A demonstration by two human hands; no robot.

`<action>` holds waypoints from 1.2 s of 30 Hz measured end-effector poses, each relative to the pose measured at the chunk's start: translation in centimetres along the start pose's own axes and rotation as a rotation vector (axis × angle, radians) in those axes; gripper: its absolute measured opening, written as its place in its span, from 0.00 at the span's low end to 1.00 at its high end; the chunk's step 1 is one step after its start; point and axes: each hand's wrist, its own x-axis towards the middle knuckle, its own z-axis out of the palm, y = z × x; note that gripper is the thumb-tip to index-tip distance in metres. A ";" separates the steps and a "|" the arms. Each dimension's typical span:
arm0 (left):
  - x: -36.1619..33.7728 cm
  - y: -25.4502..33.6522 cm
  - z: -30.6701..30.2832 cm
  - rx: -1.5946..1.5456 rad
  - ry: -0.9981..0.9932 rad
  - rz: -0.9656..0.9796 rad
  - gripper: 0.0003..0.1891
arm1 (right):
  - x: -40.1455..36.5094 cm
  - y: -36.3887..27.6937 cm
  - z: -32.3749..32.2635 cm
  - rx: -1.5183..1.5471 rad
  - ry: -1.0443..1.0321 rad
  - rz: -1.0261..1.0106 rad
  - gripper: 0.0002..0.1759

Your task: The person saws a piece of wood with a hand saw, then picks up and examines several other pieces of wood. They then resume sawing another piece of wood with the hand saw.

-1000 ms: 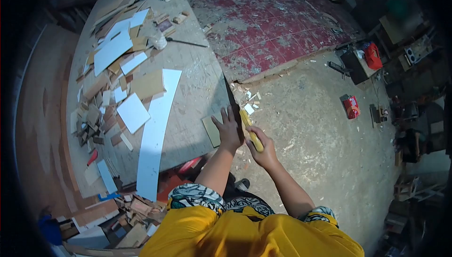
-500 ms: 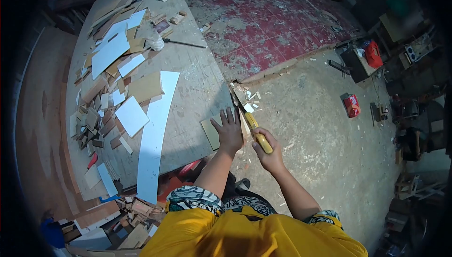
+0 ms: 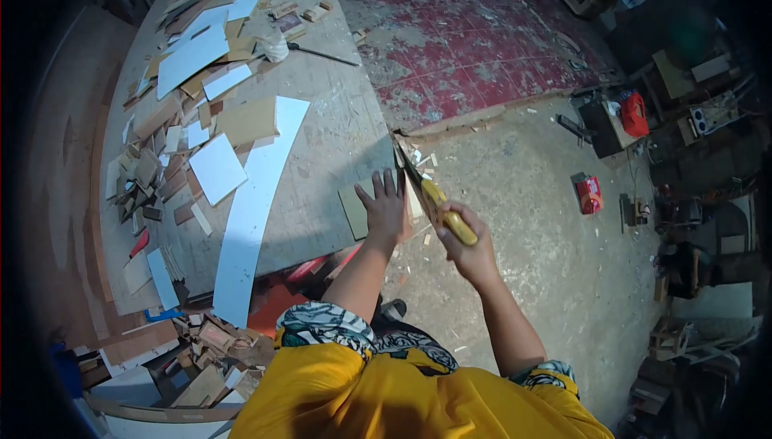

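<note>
My left hand (image 3: 385,214) lies flat on a small tan board (image 3: 352,209) at the right edge of the worktable (image 3: 322,167), its fingers stretched out and spread. In my right hand (image 3: 470,248) is the yellow handle of a handsaw (image 3: 435,193), fingers wrapped round it. The dark blade slants up and to the left, close beside my left fingers and the table edge. Whether its teeth touch the board cannot be made out. A long white strip (image 3: 253,206) lies on the table to the left of the board.
Offcuts and white panels (image 3: 219,169) cover the table's left side, with a red-handled tool (image 3: 140,244) among them. A dark rod (image 3: 326,55) lies further back. More scraps (image 3: 213,350) are heaped below the table. A red box (image 3: 589,195) sits on the concrete floor.
My right hand and the saw handle have shifted slightly right in view, drawn back from the table edge. My left hand stays flat on the board. The whole view has tilted a little.
</note>
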 end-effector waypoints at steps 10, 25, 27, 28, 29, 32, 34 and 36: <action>0.0 -0.2 -2.8 -0.060 -0.102 -0.015 0.46 | -3.1 1.2 -0.5 -0.078 0.026 -0.052 0.19; -0.1 -0.6 -3.4 -0.153 -0.072 -0.002 0.50 | 1.1 0.6 0.5 0.031 0.117 -0.018 0.19; -0.2 -0.5 -3.5 -0.154 -0.072 0.001 0.50 | 1.2 -0.3 0.6 0.026 0.078 0.065 0.18; -0.2 -0.5 -3.5 -0.155 -0.072 0.002 0.50 | 1.3 0.2 0.7 0.025 0.079 0.065 0.18; -0.1 -0.4 -3.5 -0.143 -0.075 -0.001 0.50 | 1.6 1.0 0.8 0.007 0.077 0.021 0.18; -0.1 -0.4 -3.6 -0.135 -0.080 -0.004 0.50 | 1.6 0.7 1.0 0.009 0.073 0.024 0.18; -0.2 -0.6 -3.9 -0.139 -0.084 -0.001 0.50 | 1.6 0.4 1.2 0.031 0.073 0.074 0.18; -0.1 -0.6 -4.2 -0.156 -0.112 -0.003 0.49 | 2.0 0.4 1.4 0.048 0.065 0.130 0.18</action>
